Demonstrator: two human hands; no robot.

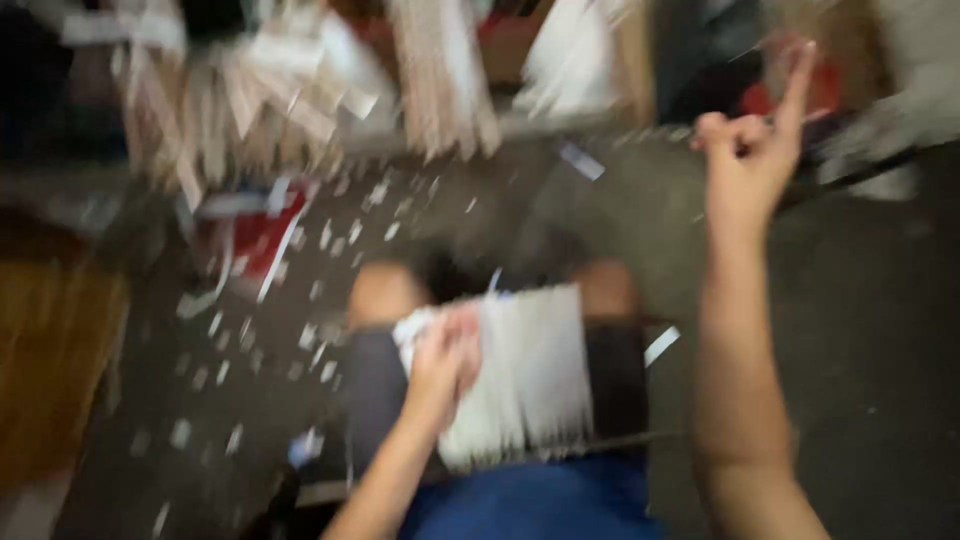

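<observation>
Near the middle, on the lap: a stack of white paper strips [530,375] lies across the person's dark shorts, its near edge fringed.
Left hand [445,365]: curled over the left end of the stack of white paper strips, fingers closed on it and pressing it down.
Right hand [750,150]: raised far to the right, well apart from the stack, mostly closed with one finger pointing up; motion blur hides whether anything is pinched in it.
Knees: bare, showing just beyond the far edge of the stack.
Blue shirt [530,505]: at the near edge, below the stack.
Floor [860,340]: dark grey, scattered on the left with small white paper scraps [310,335].
Red and white item [265,235]: lies on the floor to the far left of the knees, too blurred to name.
Far side: bundles of pale strips [445,70] hang or lean along the far edge.
Left edge: a brown wooden surface [55,360].
</observation>
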